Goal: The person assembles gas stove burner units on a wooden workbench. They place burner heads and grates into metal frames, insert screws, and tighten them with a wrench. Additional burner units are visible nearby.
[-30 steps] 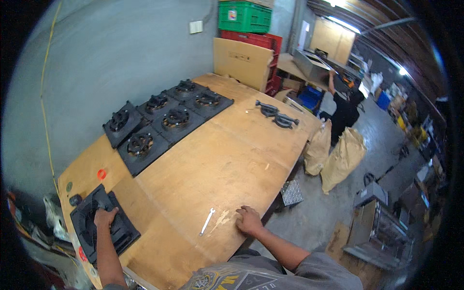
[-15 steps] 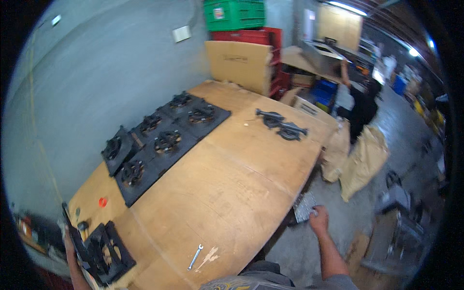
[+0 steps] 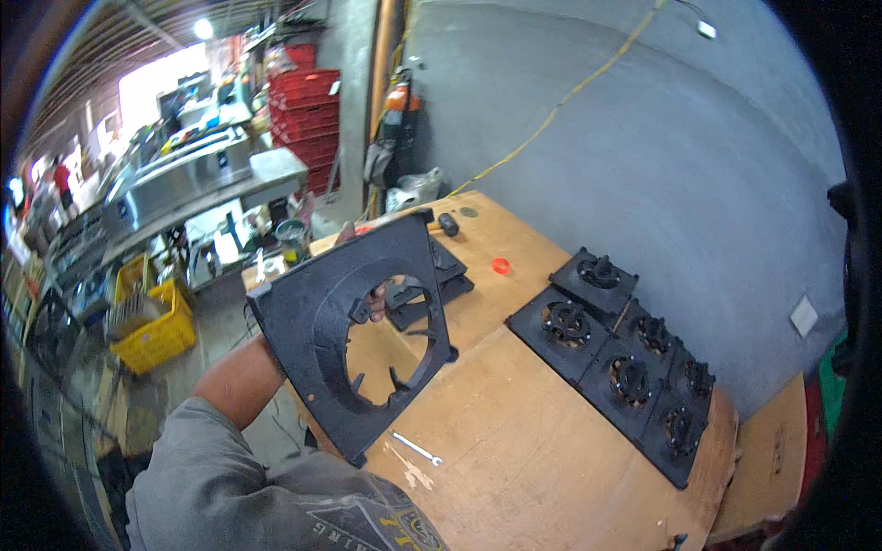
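My left hand [image 3: 378,303] grips a square black plate [image 3: 308,317] with a large round opening and small tabs around its inner rim. The plate is raised and tilted above the table's near left part. Some fingers show through the opening and others over the top edge; the rest of the hand is behind the plate. Beyond it, more black plates [image 3: 450,289] lie on the wooden table [image 3: 514,441]. Below the plate's lower corner is an open-ended wrench [image 3: 417,448]. My right hand is out of view.
Several black plates with round assemblies [image 3: 629,378] lie along the wall side. A red ring [image 3: 501,265] and a black-headed mallet [image 3: 448,224] are near the table's far end. A yellow crate [image 3: 154,331] stands on the floor at left. A cardboard sheet [image 3: 763,459] borders the right end.
My view has swung left. My left hand has lifted the black plate up in front of me. My right hand, which held a silvery wrapped packet, has left the view.
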Motion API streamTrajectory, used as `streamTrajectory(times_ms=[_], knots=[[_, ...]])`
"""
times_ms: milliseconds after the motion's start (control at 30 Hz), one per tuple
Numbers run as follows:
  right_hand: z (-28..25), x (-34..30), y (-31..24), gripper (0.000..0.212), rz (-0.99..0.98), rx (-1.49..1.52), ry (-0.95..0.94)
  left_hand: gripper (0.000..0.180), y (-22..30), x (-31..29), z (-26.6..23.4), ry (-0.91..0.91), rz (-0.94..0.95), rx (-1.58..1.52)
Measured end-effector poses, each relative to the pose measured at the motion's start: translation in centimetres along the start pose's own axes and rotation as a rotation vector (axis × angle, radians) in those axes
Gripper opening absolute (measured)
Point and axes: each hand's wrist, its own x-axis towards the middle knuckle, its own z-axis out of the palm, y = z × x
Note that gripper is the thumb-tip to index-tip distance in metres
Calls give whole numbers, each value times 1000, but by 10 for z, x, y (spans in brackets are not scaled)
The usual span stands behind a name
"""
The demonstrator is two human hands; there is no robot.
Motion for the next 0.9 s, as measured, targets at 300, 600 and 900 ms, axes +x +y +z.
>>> streamTrajectory(times_ms=[300,600,900], knots=[[39,-85,49,49,234,282,-142,67,57,-92,-9,-248,-70,-37],[102,-299,-11,50,433,355,-68,81,97,-80,47,-490,215,746],[189,-363,-70,54,405,-112,-60,86,14,-84,102,-1100,566,1028]])
